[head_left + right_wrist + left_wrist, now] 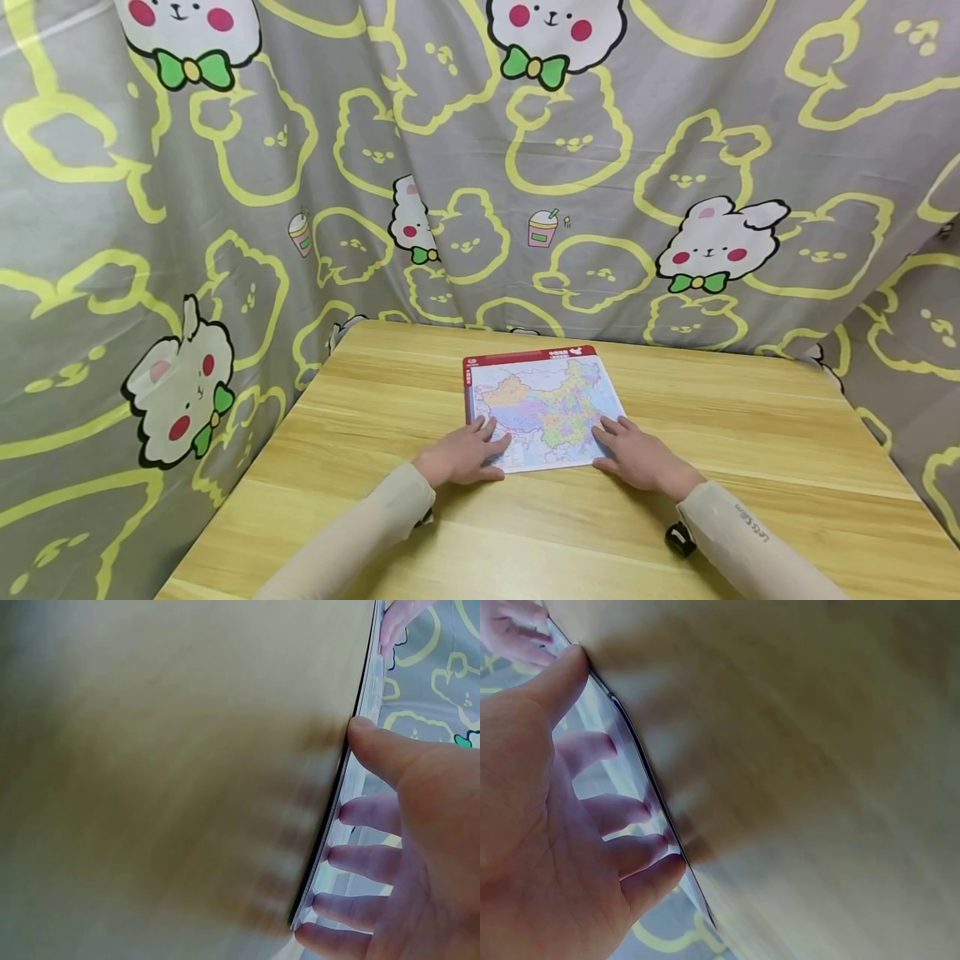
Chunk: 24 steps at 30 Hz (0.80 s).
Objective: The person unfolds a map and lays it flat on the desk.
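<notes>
1. Red across the top, lying flat on the bench [360,408]: looking at a map board [551,404].
2. Guessing at light, stiffish and maybe slippery tbh, so leaning towards holding by opposite side edges.
3. Resting left hand [462,455] and right hand [639,457] on opposite sides, with fingers spread, not clamping anything.
4. Counting one map board, one bench, two hands.

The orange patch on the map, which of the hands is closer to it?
Left. The left hand rests on the near left corner of the map, just below the orange patch; the right hand is across at the right edge.
</notes>
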Tool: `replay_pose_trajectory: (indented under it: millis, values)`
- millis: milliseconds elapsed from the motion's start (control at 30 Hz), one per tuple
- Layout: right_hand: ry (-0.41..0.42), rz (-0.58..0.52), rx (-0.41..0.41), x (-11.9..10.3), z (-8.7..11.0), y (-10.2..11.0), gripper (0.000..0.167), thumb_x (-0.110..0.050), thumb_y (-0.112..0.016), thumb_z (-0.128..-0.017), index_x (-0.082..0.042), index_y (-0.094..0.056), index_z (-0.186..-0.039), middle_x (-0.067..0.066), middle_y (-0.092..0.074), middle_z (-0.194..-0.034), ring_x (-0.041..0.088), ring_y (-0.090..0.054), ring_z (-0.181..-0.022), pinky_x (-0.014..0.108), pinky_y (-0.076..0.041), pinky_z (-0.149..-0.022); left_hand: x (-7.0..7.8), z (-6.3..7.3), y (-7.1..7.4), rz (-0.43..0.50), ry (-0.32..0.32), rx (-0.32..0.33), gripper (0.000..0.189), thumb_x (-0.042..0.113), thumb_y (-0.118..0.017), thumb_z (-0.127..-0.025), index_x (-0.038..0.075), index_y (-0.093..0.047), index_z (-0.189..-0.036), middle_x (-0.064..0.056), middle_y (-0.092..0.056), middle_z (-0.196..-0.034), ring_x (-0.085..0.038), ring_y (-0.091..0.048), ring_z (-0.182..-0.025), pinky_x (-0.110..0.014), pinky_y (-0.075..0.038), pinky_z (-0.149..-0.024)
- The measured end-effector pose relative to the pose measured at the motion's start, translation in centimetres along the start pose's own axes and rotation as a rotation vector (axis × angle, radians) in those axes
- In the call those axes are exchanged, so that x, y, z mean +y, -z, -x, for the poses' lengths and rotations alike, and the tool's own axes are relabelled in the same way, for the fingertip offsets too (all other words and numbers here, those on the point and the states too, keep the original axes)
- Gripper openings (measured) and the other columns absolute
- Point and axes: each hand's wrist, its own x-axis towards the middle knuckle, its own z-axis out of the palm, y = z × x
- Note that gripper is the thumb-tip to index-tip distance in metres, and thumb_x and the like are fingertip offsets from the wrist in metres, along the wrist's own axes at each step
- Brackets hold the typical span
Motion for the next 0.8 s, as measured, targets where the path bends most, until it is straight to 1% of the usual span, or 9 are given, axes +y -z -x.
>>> replay_pose_trajectory:
  millis: [300,633,800]
  values:
    - [-0.020,-0.009,-0.017,0.6,-0.1,0.0,0.054,-0.033,-0.056,-0.095,0.004,-0.050,-0.133,0.029,-0.040,-0.140,0.053,-0.034,-0.125,0.060,-0.034,-0.098,0.4,0.1,-0.2,-0.036,-0.031,0.014,0.066,0.059,-0.041,-0.093,0.027,-0.029,-0.150,-0.012,-0.022,-0.154,-0.032,-0.020,-0.140,-0.041,-0.025,-0.110]
    - [-0.026,-0.011,-0.015,1.2,-0.1,0.2,0.050,-0.029,-0.054,-0.097,0.004,-0.050,-0.134,0.029,-0.040,-0.140,0.053,-0.034,-0.125,0.061,-0.035,-0.096,1.3,0.2,-0.2,-0.053,-0.058,0.007,0.066,0.060,-0.040,-0.093,0.027,-0.030,-0.150,-0.010,-0.022,-0.154,-0.029,-0.018,-0.141,-0.038,-0.023,-0.111]
    - [-0.023,0.000,0.001,1.6,0.0,0.3,0.048,-0.026,-0.055,-0.096,0.004,-0.051,-0.133,0.030,-0.041,-0.139,0.054,-0.034,-0.125,0.061,-0.036,-0.096,1.8,0.2,-0.2,-0.067,-0.067,0.009,0.067,0.060,-0.040,-0.093,0.026,-0.029,-0.150,-0.011,-0.021,-0.155,-0.029,-0.018,-0.141,-0.037,-0.022,-0.112]
